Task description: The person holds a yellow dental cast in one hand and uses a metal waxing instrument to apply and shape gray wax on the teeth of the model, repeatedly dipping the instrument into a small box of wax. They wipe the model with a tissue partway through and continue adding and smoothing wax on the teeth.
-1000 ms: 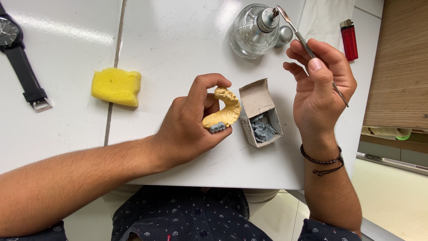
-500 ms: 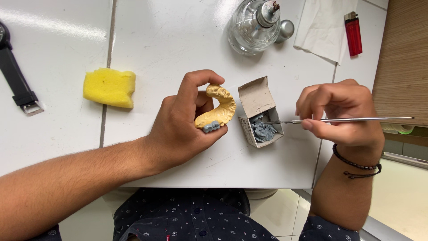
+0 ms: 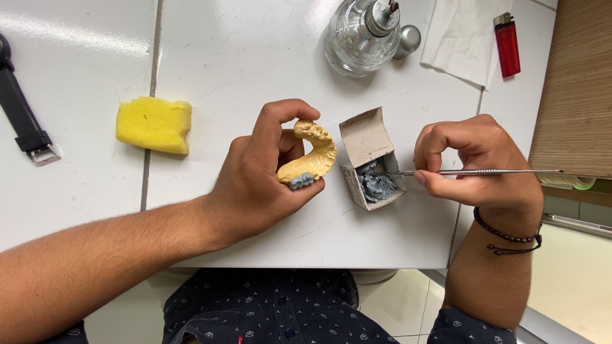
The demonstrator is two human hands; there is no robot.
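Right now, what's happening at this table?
A person's left hand holds a yellow dental arch cast with a grey wax tooth section above the white table. The right hand pokes a thin metal instrument tip into grey wax in a small open cardboard box. A glass spirit lamp stands behind.

The counter (image 3: pixel 229 57) is glossy white tile, with grey grout lines. Left of the matt cardboard box (image 3: pixel 370 150), which holds dull grey wax-like lumps, the dental cast (image 3: pixel 312 159) looks chalky, matt yellow plaster. The instrument (image 3: pixel 484 172) is thin brushed metal. Above the box stands a clear, shiny glass burner (image 3: pixel 357 35); far left lies a porous yellow sponge (image 3: pixel 153 124).
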